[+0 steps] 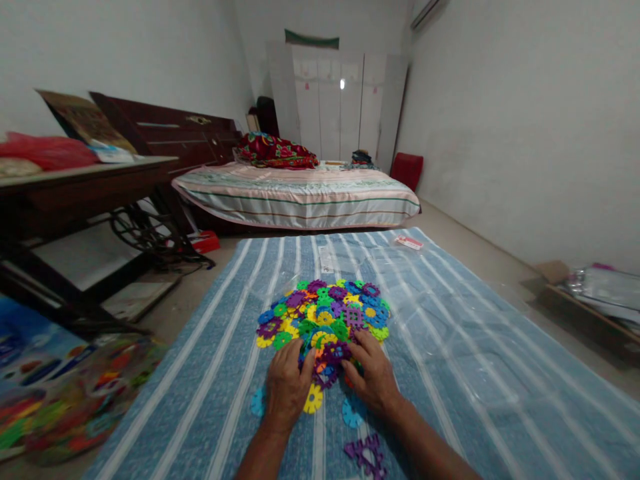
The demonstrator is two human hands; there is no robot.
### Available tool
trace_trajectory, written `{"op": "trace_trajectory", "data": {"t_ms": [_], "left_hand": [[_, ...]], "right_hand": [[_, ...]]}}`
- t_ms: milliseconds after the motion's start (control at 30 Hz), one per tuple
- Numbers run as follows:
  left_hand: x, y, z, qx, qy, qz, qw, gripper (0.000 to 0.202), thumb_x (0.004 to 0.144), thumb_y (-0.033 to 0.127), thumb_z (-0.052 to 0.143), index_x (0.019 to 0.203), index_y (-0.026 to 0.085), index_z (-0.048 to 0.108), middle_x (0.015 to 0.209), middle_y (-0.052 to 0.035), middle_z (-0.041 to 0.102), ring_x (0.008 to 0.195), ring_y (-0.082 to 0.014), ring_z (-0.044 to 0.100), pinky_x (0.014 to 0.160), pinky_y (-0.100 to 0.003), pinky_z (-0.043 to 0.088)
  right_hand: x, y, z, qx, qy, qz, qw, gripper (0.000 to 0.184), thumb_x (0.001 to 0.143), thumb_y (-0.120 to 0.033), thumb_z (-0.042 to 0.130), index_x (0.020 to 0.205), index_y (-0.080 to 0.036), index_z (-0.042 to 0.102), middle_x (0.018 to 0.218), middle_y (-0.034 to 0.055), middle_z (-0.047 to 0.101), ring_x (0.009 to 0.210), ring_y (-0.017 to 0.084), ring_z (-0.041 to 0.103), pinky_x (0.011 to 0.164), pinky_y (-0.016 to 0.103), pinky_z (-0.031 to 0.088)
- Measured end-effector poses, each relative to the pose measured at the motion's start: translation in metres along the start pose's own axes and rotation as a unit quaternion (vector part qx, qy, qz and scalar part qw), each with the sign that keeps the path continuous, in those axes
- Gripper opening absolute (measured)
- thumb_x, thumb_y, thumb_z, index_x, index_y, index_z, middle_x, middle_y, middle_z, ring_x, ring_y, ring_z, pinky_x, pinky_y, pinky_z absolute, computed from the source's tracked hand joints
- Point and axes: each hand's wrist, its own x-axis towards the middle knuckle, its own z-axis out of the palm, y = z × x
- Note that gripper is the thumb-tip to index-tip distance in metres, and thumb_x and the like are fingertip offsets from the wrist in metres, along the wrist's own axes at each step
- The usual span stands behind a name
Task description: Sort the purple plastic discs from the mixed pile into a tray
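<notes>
A heap of colourful plastic interlocking disc pieces [325, 313] lies on a blue-and-white striped cloth [210, 373]. At its near left edge is my left hand [289, 380], thumb apart from the fingers, touching the pieces. My right hand [373, 370] rests at the near right edge with its fingers spread over purple pieces [327, 373]. Some fingertips are hidden among the discs. Loose beside the hands are a yellow disc [313, 399], a light blue disc [353, 411] and another blue disc [258, 402]. Closest to me lies a purple angular piece [367, 456].
Clear plastic wrapping [465, 347] spreads over the cloth's right side, with a red-and-white label [409, 243] at the far edge. A bag of similar pieces [95, 400] is at lower left, below a treadle sewing table [150, 167]. Beyond stands a bed [300, 200]; a box [590, 300] sits at right.
</notes>
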Motion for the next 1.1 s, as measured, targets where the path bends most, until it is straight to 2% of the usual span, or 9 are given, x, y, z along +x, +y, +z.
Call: {"op": "trace_trajectory", "data": {"t_ms": [400,600,733,833,933,1033,1100], "left_hand": [[0.006,-0.008,0.0,0.025,0.01,0.051,0.998,0.034,0.093,0.04,0.045,0.101,0.011,0.061,0.094,-0.0122,0.07,0.088,-0.023,0.067,0.08,-0.035,0.055],[0.009,-0.01,0.0,0.036,0.014,0.065,0.997,0.036,0.093,0.041,0.043,0.101,0.011,0.06,0.093,-0.0122,0.07,0.087,-0.0223,0.067,0.079,-0.033,0.055],[0.009,-0.012,0.0,0.044,0.012,0.071,0.996,0.037,0.093,0.043,0.041,0.101,0.012,0.061,0.092,-0.0119,0.07,0.086,-0.0222,0.067,0.079,-0.033,0.055],[0.009,-0.014,0.0,0.045,0.011,0.076,0.996,0.037,0.093,0.043,0.041,0.101,0.012,0.061,0.092,-0.0117,0.07,0.085,-0.0223,0.067,0.079,-0.033,0.055],[0.009,-0.016,0.001,0.042,0.01,0.079,0.996,0.038,0.093,0.043,0.041,0.102,0.012,0.06,0.092,-0.0121,0.07,0.085,-0.0224,0.067,0.079,-0.033,0.055],[0.008,-0.019,0.004,0.038,0.006,0.078,0.996,0.038,0.093,0.045,0.04,0.103,0.013,0.059,0.093,-0.0117,0.07,0.085,-0.0224,0.067,0.079,-0.033,0.055],[0.007,-0.021,0.006,0.037,0.008,0.074,0.997,0.037,0.093,0.045,0.041,0.103,0.014,0.059,0.093,-0.0112,0.07,0.085,-0.0223,0.067,0.079,-0.033,0.055]], "right_hand": [[0.007,-0.003,0.001,0.018,0.022,-0.007,1.0,0.027,0.081,-0.016,0.053,0.105,-0.02,0.065,0.12,0.0119,0.06,0.119,0.025,0.052,0.104,0.046,0.042],[0.008,-0.001,0.001,0.028,0.023,0.009,0.999,0.026,0.082,-0.017,0.054,0.106,-0.021,0.064,0.12,0.0121,0.061,0.12,0.024,0.052,0.104,0.046,0.042],[0.008,-0.008,-0.007,0.021,0.031,0.004,0.999,0.031,0.081,-0.011,0.051,0.109,-0.021,0.062,0.117,0.0122,0.062,0.119,0.024,0.052,0.103,0.046,0.044],[0.008,-0.015,-0.029,0.006,0.018,-0.01,1.0,0.033,0.082,-0.011,0.049,0.112,-0.021,0.059,0.114,0.0108,0.063,0.113,0.022,0.056,0.098,0.042,0.048],[0.014,-0.008,-0.067,-0.038,0.01,-0.034,0.999,0.03,0.085,-0.012,0.048,0.112,-0.022,0.059,0.11,0.0089,0.064,0.11,0.02,0.057,0.095,0.037,0.049],[0.029,0.026,-0.113,-0.139,0.058,-0.017,0.988,0.022,0.088,-0.018,0.049,0.105,-0.019,0.062,0.107,0.0098,0.066,0.112,0.022,0.056,0.098,0.04,0.046],[0.043,0.06,-0.143,-0.236,0.05,0.046,0.969,0.022,0.089,-0.024,0.047,0.099,-0.017,0.065,0.1,0.012,0.068,0.108,0.026,0.057,0.098,0.043,0.044]]}}
